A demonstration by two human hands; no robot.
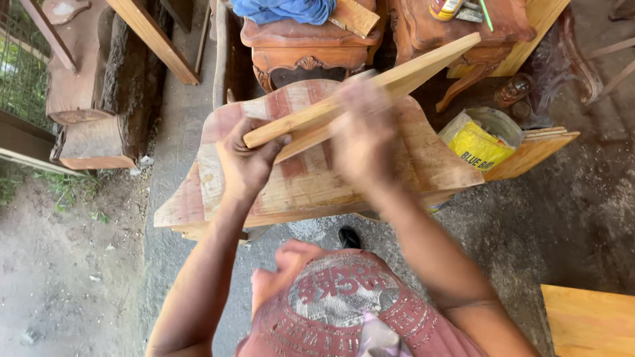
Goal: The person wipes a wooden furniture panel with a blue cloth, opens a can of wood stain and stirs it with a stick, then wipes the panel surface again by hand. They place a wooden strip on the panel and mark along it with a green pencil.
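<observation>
Fingers (pixel 264 147) of the left hand (pixel 246 162) are curling shut around the near end of a long pale wooden strip (pixel 397 78), thumb and fingertips clamping it from both sides. From those fingers the strip is running up and away to the right, tilted, its far end reaching out over the carved furniture beyond. The right hand (pixel 362 135) is lying across the middle of the same strip, just right of the left fingers; it is blurred, so I cannot tell whether its fingers are closed on the wood or only pressing flat against it.

Directly beneath both hands a broad shaped wooden panel (pixel 304 178) is serving as the surface, its top showing pale and reddish bands and its edges curving outward. The strip is sitting above this panel, and whether it is touching it is not clear.

Beyond the fingers, a carved reddish wooden stool (pixel 297 49) is standing with a blue cloth (pixel 284 10) bunched on top. To the right of the right hand, a yellow bag (pixel 477 144) is sitting in a round container, with flat boards (pixel 529 155) stacked just beside it. Far left of the left fingers, thick log sections (pixel 92 86) are lying on the ground. Nearer than the hands, the person's red printed shirt (pixel 350 311) is filling the lower edge.
</observation>
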